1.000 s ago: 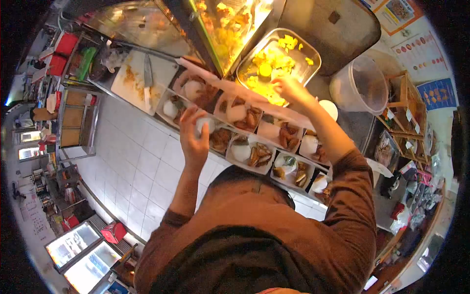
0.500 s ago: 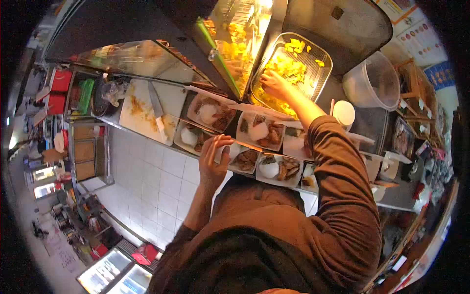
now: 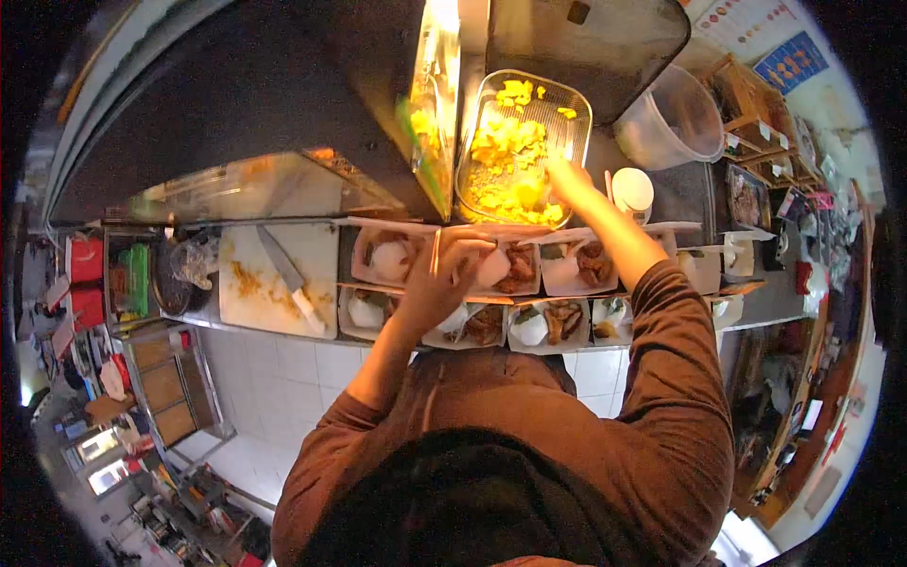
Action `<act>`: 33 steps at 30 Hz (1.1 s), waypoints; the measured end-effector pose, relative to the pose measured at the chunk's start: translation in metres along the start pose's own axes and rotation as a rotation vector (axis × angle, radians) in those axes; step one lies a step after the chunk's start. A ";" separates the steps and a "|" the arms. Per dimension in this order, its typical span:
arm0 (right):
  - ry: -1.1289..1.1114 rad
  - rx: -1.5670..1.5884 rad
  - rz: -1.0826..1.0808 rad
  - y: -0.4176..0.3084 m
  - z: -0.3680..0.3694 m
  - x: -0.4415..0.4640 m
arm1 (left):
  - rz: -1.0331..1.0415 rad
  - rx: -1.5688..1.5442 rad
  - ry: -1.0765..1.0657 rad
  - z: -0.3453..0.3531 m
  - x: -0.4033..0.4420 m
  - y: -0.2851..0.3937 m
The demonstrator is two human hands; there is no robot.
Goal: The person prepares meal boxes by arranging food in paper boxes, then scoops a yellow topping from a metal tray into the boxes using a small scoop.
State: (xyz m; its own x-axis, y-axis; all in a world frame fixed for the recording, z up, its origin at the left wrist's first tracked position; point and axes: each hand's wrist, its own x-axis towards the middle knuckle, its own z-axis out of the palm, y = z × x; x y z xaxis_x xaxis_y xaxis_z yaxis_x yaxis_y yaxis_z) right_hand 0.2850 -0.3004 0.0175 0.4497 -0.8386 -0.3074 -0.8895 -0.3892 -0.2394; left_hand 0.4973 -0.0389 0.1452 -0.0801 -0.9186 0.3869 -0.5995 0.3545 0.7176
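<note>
My right hand (image 3: 565,181) is over the right side of a wire-mesh tray (image 3: 588,123) of chopped yellow food (image 3: 505,142). Motion blurs its fingers, so what they hold, if anything, does not show. My left hand (image 3: 444,283) reaches across the paper food boxes, fingers stretched apart beside the left edge of a back-row box (image 3: 531,285). That box contains white rice (image 3: 493,270) and browned meat pieces (image 3: 520,266). In the front row, another box (image 3: 548,346) has rice and sliced meat. My left forearm partly covers the boxes beneath it.
On the left, a knife (image 3: 282,265) lies on a stained white cutting board (image 3: 248,307). A clear plastic tub (image 3: 661,123) and a white-lidded container (image 3: 632,189) stand right of the tray. A lit glass display case (image 3: 436,113) rises to the tray's left.
My right hand has moved from the yellow food toward the tray's right side. My left hand has reached farther over the boxes to the back row. The camera view has turned.
</note>
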 end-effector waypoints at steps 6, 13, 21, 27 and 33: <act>-0.034 -0.475 -0.137 0.016 0.037 0.024 | -0.058 0.296 -0.102 0.061 0.036 -0.017; 0.161 -0.284 -0.314 0.035 0.002 0.039 | -0.574 0.024 -0.496 0.086 0.015 -0.046; 0.131 -0.611 -0.266 0.013 0.054 0.098 | -0.912 -0.587 -0.171 0.148 0.010 -0.108; -0.266 -1.053 -0.059 -0.020 0.091 0.119 | -1.250 -1.221 0.086 0.141 0.032 -0.105; -0.427 -1.137 -0.177 0.006 0.158 0.133 | -1.262 -1.433 0.191 0.126 0.049 -0.087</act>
State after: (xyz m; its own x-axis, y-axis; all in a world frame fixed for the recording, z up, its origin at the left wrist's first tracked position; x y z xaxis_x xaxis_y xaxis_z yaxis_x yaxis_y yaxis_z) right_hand 0.3526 -0.3535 -0.1705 0.3720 -0.6313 -0.6806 -0.2820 -0.7754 0.5651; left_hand 0.4455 -0.1366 0.0283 -0.0521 -0.7268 -0.6849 0.7840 -0.4545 0.4228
